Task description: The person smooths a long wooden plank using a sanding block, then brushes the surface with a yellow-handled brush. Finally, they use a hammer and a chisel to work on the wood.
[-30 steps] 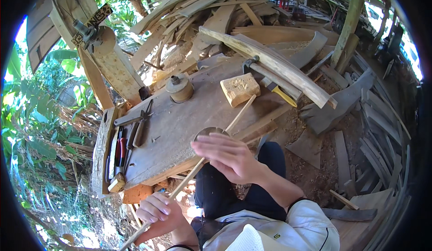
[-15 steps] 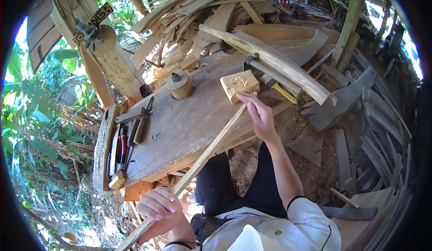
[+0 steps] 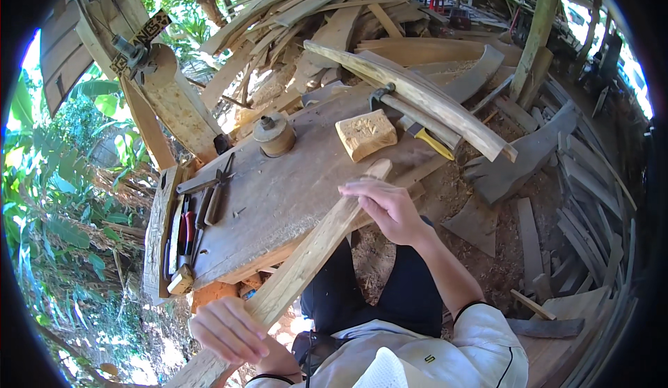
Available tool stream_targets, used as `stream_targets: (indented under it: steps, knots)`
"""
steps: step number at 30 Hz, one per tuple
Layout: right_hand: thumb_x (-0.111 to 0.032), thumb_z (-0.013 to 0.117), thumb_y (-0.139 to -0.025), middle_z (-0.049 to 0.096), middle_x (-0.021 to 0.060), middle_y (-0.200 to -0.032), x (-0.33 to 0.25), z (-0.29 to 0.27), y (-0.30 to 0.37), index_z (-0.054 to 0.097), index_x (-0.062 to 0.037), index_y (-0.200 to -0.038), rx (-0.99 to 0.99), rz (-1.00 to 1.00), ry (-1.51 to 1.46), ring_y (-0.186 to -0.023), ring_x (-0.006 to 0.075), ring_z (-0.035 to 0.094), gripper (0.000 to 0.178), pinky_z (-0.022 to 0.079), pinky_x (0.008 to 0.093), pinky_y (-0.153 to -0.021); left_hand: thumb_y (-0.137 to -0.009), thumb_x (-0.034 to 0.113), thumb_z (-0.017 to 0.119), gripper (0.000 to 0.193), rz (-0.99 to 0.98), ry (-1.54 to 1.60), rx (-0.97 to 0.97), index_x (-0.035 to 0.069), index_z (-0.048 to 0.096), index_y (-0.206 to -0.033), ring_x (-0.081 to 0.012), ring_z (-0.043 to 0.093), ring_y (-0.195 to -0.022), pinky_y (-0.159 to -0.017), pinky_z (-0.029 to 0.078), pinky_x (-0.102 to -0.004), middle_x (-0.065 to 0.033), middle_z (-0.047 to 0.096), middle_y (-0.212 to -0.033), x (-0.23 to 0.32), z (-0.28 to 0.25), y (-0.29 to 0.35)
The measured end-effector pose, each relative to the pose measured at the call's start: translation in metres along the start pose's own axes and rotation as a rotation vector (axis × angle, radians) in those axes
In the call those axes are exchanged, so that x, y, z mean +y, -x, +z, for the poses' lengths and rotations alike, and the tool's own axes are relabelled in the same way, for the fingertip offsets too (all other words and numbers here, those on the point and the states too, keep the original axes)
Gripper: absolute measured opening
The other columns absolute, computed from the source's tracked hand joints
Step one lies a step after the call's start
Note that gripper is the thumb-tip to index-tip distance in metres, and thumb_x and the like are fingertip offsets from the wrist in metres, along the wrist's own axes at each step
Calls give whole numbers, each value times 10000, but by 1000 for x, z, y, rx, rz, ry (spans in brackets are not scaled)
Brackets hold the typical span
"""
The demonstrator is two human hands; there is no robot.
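Observation:
A long, pale wooden plank (image 3: 316,252) slants from the workbench down to my lower left, its broad face turned up. Near its lower end my left hand (image 3: 229,329) is closed over it, fingers across the wood and thumb hidden. My right hand (image 3: 386,211) grips the plank close to its far end, its fingers reaching over the top face and slightly smeared by motion. Just beyond that far end, a rough wooden block (image 3: 366,135) sits on the bench (image 3: 278,193).
A hammer (image 3: 383,94), a yellow-handled tool (image 3: 433,142) and a shaped beam (image 3: 417,99) lie at the bench's right. Pliers (image 3: 188,231) and other hand tools fill a left-edge rack. A round container (image 3: 274,136) stands further back. Stacked boards (image 3: 334,33) rise behind; offcuts litter the floor.
The plank has rolled from its narrow edge to its broad face and its far end has dropped back from the block. My right hand moved down and left; my left hand shifted slightly left.

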State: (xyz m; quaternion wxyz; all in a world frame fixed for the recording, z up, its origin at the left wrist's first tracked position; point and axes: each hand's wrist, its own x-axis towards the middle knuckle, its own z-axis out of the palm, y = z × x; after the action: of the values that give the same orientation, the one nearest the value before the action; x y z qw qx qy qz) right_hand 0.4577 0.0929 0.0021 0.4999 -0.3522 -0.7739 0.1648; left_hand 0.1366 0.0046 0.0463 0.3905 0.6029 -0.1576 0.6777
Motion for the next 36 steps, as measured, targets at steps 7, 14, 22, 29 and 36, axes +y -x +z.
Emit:
stream_targets:
  steps: [7, 14, 22, 29, 36]
  knots:
    - [-252, 524, -1090, 734, 160, -1250, 37, -17, 15, 698, -24, -1289, -33, 225, -8, -1198, 301, 689, 350, 522, 410, -1042, -768, 808, 717, 777, 20, -33, 46, 34, 661, -805, -239, 746, -661, -686, 623, -396, -108, 733, -759, 8, 6, 6]
    - [-252, 517, -1092, 703, 147, -1320, 47, -26, 7, 722, -54, -1248, -46, 403, 31, -1215, 288, 687, 324, 539, 415, -1061, -751, 810, 727, 781, 74, -103, 188, 38, 640, -830, -227, 726, -644, -672, 606, -381, -97, 714, -750, 12, -14, 7]
    - [-319, 473, -1110, 686, 133, -1351, 39, -4, 10, 720, -69, -1260, -129, 325, -110, -1251, 253, 668, 382, 533, 415, -1066, -730, 812, 739, 790, 98, -157, 249, 42, 617, -859, -213, 702, -624, -657, 586, -364, -84, 692, -738, 36, -21, 17]
    - [-189, 567, -1060, 686, 145, -1344, 11, 27, 13, 692, -65, -1302, -74, 82, -63, -1159, 265, 716, 299, 592, 398, -972, -712, 814, 750, 802, 107, -195, 282, 46, 597, -883, -201, 681, -606, -643, 569, -349, -73, 673, -728, 36, -22, 22]
    - [-137, 564, -1055, 658, 153, -1386, -4, 35, 7, 696, -64, -1281, -122, 119, -58, -1306, 280, 628, 273, 482, 427, -1143, -694, 816, 760, 816, 116, -228, 296, 50, 577, -908, -189, 661, -589, -630, 552, -334, -62, 654, -718, 37, -23, 20]
